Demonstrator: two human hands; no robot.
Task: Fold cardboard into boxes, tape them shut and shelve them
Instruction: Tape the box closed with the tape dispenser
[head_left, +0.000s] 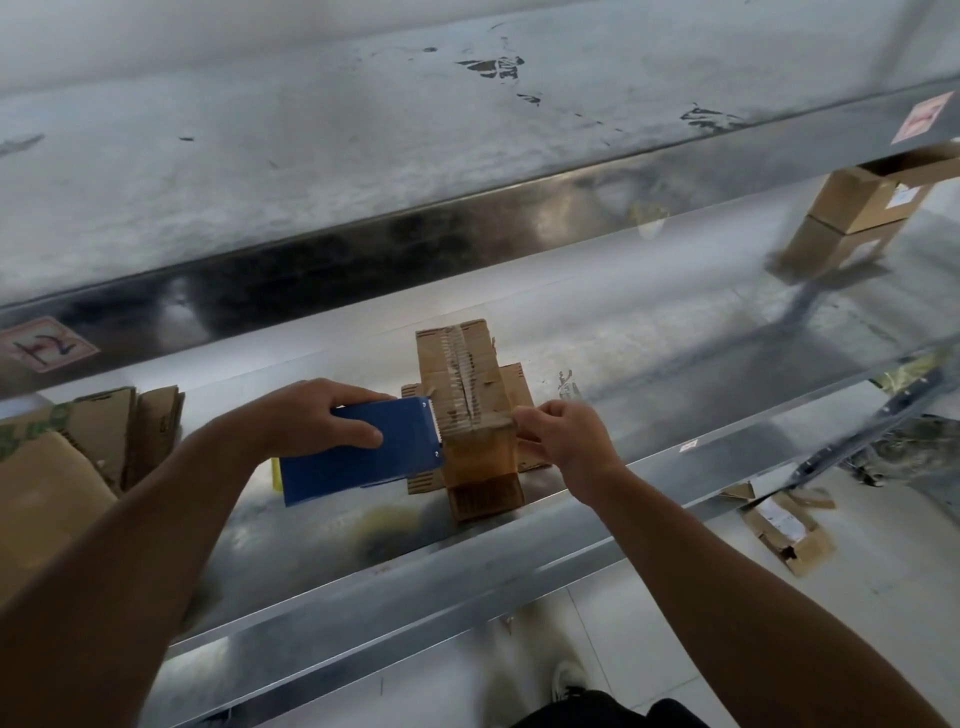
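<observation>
My left hand (317, 415) grips the blue tape dispenser (353, 460) at nine o'clock of the cardboard box (467, 374) on the metal shelf (675, 364), my right hand (566, 441) at three o'clock pinching the tape (480, 449).

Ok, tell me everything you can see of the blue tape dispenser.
The tape dispenser is a flat blue housing, plastic or painted metal, with a toothed cutter at its right end. The left hand grips it, thumb on its top face. Its cutter end meets the cardboard box on the shelf; tape runs to the right hand.
</observation>
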